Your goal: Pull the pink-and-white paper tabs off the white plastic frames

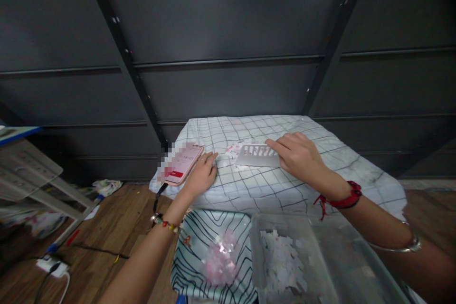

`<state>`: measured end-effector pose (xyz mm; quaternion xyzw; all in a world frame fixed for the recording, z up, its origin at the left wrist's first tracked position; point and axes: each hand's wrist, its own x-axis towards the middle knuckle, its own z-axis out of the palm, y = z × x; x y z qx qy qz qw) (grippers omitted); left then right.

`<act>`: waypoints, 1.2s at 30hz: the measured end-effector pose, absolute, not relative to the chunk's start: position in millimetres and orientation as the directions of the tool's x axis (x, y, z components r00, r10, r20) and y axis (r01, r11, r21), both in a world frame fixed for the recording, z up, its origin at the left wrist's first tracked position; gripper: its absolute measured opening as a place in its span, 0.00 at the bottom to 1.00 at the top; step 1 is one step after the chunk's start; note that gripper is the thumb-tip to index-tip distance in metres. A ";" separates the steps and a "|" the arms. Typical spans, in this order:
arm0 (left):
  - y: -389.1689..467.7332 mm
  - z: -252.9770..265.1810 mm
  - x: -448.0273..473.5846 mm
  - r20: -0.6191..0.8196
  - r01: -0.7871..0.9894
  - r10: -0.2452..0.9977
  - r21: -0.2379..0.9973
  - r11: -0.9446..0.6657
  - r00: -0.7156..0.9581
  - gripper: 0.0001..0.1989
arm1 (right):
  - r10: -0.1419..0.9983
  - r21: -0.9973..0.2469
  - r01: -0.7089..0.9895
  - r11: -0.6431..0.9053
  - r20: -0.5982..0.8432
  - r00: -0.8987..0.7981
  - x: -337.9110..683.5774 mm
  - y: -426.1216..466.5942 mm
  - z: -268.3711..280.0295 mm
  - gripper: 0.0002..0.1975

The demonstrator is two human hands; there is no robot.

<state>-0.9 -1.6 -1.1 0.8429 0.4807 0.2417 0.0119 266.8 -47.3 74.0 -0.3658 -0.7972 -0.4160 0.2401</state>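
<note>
My right hand grips the right end of a thin, pale grey plate with a row of slots, tilted on the cloth-covered table. Small white and pink pieces lie behind and around the plate. They are too small to name, and the plate hides some of them. My left hand lies palm down on the checked cloth, fingers stretched out and holding nothing. Just left of it is a phone in a pink case, its screen lit and partly blurred out.
Nearest me, a wavy-lined fabric bin holds clear bags of pink bits. Right of it, a clear plastic box contains many pale flat pieces. Dark panels stand behind the table. A power strip and cables lie at floor left.
</note>
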 end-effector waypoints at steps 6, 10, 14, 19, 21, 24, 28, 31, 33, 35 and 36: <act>-1.6 -1.0 -1.0 0.392 0.804 0.819 0.260 -0.535 0.419 0.21 | 0.399 0.476 0.787 0.392 0.683 -0.612 263.5 -49.5 71.7 0.15; -1.9 -0.8 -1.2 0.395 0.803 0.819 0.262 -0.535 0.417 0.21 | 0.391 0.482 0.773 0.413 0.672 -0.628 264.4 -53.3 73.6 0.16; -2.1 -1.1 -1.4 0.396 0.805 0.821 0.263 -0.531 0.412 0.20 | 0.357 0.499 0.774 0.390 0.693 -0.627 262.3 -53.7 75.3 0.15; -3.3 0.1 -0.5 0.392 0.810 0.824 0.260 -0.526 0.409 0.19 | 0.344 0.515 0.750 0.414 0.675 -0.653 258.9 -53.7 76.0 0.13; -3.3 0.2 -0.3 0.392 0.811 0.822 0.254 -0.527 0.412 0.19 | 0.338 0.506 0.752 0.424 0.682 -0.649 259.4 -55.2 77.4 0.14; -2.3 -1.0 -0.6 0.391 0.812 0.820 0.244 -0.530 0.417 0.20 | 0.337 0.494 0.775 0.394 0.707 -0.622 261.1 -56.6 80.0 0.14; -0.5 -3.4 -1.5 0.404 0.814 0.813 0.230 -0.533 0.419 0.20 | 0.369 0.484 0.806 0.341 0.720 -0.588 260.8 -54.9 80.4 0.14; 0.2 -4.4 -2.2 0.413 0.810 0.808 0.230 -0.540 0.421 0.19 | 0.372 0.498 0.789 0.360 0.699 -0.611 258.9 -54.2 78.3 0.13; 0.5 -5.1 -2.5 0.421 0.805 0.804 0.236 -0.545 0.420 0.19 | 0.376 0.496 0.779 0.384 0.686 -0.623 258.3 -55.3 77.3 0.13; 0.9 -6.0 -2.9 0.431 0.799 0.800 0.245 -0.549 0.418 0.19 | 0.382 0.482 0.780 0.399 0.685 -0.620 258.7 -57.1 77.1 0.14; 1.0 -6.3 -2.9 0.436 0.796 0.798 0.250 -0.551 0.415 0.19 | 0.382 0.474 0.784 0.401 0.691 -0.614 259.0 -57.7 77.1 0.15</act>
